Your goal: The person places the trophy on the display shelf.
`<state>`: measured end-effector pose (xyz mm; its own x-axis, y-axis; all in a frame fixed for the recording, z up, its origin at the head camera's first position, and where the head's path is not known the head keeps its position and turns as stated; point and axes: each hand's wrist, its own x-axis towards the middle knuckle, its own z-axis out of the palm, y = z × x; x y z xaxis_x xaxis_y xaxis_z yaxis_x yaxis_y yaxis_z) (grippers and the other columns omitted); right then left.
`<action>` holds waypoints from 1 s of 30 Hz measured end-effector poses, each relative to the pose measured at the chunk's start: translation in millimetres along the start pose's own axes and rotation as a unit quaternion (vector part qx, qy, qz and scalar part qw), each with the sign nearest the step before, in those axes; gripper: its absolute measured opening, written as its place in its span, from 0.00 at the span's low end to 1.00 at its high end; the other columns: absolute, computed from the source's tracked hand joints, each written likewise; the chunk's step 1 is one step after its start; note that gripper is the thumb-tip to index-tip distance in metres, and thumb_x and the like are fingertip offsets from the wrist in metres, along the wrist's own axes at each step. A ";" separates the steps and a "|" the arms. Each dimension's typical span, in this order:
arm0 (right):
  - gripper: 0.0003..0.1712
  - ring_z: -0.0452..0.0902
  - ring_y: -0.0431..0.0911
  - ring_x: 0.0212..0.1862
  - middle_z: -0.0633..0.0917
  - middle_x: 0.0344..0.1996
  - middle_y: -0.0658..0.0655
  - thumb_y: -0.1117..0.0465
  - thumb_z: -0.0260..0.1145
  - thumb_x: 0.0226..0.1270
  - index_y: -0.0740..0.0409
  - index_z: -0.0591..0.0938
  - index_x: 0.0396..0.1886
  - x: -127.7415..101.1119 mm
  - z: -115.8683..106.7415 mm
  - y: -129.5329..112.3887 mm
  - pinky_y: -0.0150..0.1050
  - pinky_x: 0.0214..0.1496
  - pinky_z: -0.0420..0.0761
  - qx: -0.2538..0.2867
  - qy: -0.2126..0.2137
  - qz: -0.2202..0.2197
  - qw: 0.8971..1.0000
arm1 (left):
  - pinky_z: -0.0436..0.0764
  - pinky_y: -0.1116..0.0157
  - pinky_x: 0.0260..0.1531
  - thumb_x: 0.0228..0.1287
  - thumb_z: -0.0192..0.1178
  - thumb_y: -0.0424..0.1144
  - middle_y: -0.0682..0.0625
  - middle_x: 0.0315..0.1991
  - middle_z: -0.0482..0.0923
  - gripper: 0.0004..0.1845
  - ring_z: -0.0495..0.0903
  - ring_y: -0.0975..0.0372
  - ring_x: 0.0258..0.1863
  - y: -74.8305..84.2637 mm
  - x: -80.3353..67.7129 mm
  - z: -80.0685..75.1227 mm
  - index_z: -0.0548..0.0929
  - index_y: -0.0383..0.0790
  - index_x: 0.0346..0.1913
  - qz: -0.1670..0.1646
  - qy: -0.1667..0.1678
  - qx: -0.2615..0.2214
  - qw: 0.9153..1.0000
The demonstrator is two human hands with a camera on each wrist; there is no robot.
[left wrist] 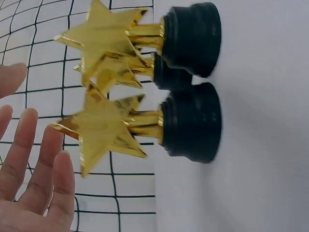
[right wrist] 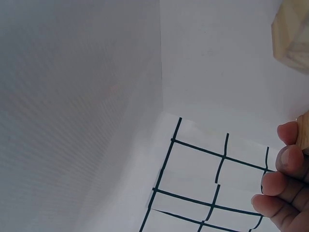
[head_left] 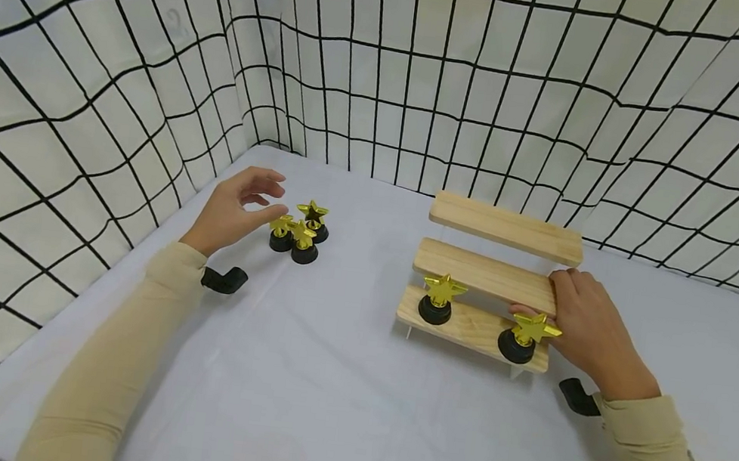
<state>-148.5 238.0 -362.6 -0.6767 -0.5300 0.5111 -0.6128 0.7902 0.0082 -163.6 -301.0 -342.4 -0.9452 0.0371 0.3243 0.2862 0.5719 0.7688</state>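
Three small star trophies, gold on black bases, stand close together on the white table; the front one [head_left: 305, 244] shows most fully. Right beside them is my left hand [head_left: 235, 208], thumb and fingers spread apart with nothing between them. In the left wrist view its fingertips are near the star of one trophy [left wrist: 106, 125]. My right hand [head_left: 594, 332] grips the right end of the middle board of a three-tier wooden stand [head_left: 474, 269], thumb on the near side. On the stand's lowest board are two more star trophies, one at the left [head_left: 437, 310] and one at the right [head_left: 517, 346].
The white-covered table [head_left: 297, 382] is bordered at the back and sides by white walls with black grid netting [head_left: 408, 75]. The stand's top board [head_left: 507, 227] bears nothing. A black wrist-camera mount [head_left: 225, 279] juts from the left sleeve, another [head_left: 578, 397] from the right.
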 end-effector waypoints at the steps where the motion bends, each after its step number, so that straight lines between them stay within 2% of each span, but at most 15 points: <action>1: 0.55 0.65 0.50 0.27 0.71 0.23 0.58 0.17 0.38 0.66 0.69 0.74 0.38 0.6 0.6 0.3 0.43 0.30 0.68 0.002 0.003 -0.003 1.000 | 0.82 0.72 0.56 0.67 0.71 0.42 0.48 0.55 0.83 0.25 0.80 0.73 0.52 -3.2 -0.8 -0.1 0.78 0.49 0.65 -0.006 -0.002 -0.004 1.000; 6: 0.55 0.66 0.51 0.28 0.72 0.23 0.58 0.17 0.36 0.66 0.69 0.74 0.39 1.5 1.6 0.5 0.44 0.31 0.68 0.003 0.009 -0.005 1.000 | 0.81 0.77 0.55 0.68 0.70 0.42 0.48 0.54 0.82 0.25 0.81 0.70 0.52 -14.8 -2.9 1.1 0.77 0.49 0.66 -0.023 -0.004 -0.038 0.999; 9: 0.55 0.65 0.50 0.28 0.71 0.24 0.57 0.17 0.37 0.64 0.68 0.74 0.39 0.7 2.0 -0.8 0.42 0.30 0.66 0.009 -0.001 0.008 1.000 | 0.81 0.79 0.55 0.69 0.70 0.41 0.45 0.55 0.82 0.25 0.82 0.69 0.52 -20.3 -4.7 2.1 0.77 0.49 0.66 -0.037 -0.006 -0.065 0.997; 12: 0.54 0.63 0.48 0.27 0.70 0.23 0.56 0.16 0.38 0.63 0.67 0.73 0.39 -0.6 2.2 -1.9 0.39 0.30 0.63 0.014 -0.009 0.017 1.000 | 0.81 0.79 0.55 0.68 0.70 0.41 0.46 0.55 0.82 0.26 0.82 0.70 0.52 -24.5 -5.4 2.8 0.76 0.48 0.67 -0.049 -0.015 -0.082 0.995; 19: 0.49 0.62 0.48 0.27 0.69 0.23 0.56 0.19 0.53 0.64 0.66 0.72 0.38 -1.8 2.6 0.0 0.38 0.31 0.63 0.009 -0.005 0.014 1.000 | 0.83 0.77 0.55 0.67 0.71 0.38 0.45 0.58 0.81 0.28 0.82 0.67 0.55 -29.7 -4.6 2.9 0.75 0.49 0.68 -0.066 -0.037 -0.111 0.991; 22: 0.50 0.62 0.48 0.27 0.69 0.23 0.56 0.19 0.50 0.65 0.67 0.72 0.38 -2.1 4.0 1.2 0.37 0.31 0.62 0.006 0.004 0.004 1.000 | 0.83 0.77 0.56 0.66 0.71 0.37 0.47 0.58 0.81 0.29 0.81 0.68 0.56 -32.9 -4.7 3.2 0.74 0.49 0.68 -0.070 -0.045 -0.108 0.991; 26: 0.53 0.61 0.48 0.28 0.68 0.23 0.56 0.16 0.38 0.65 0.67 0.72 0.38 -2.4 5.5 1.8 0.38 0.31 0.62 0.006 0.010 0.000 1.000 | 0.82 0.78 0.56 0.66 0.72 0.37 0.45 0.59 0.80 0.30 0.81 0.69 0.56 -35.3 -5.6 3.3 0.74 0.50 0.69 -0.075 -0.050 -0.105 0.990; 30: 0.54 0.62 0.48 0.28 0.69 0.23 0.56 0.16 0.36 0.64 0.67 0.72 0.39 -2.4 6.4 1.6 0.39 0.31 0.62 0.008 0.012 0.004 1.000 | 0.83 0.78 0.55 0.66 0.72 0.36 0.45 0.60 0.80 0.31 0.81 0.70 0.56 -39.3 -5.9 4.1 0.73 0.48 0.69 -0.075 -0.056 -0.104 0.990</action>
<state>-150.5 238.6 -369.3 -0.6715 -0.5168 0.5310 -0.6144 0.7889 -0.0093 -169.9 -320.3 -376.7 -0.9876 0.0614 0.1447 0.1571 0.3977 0.9039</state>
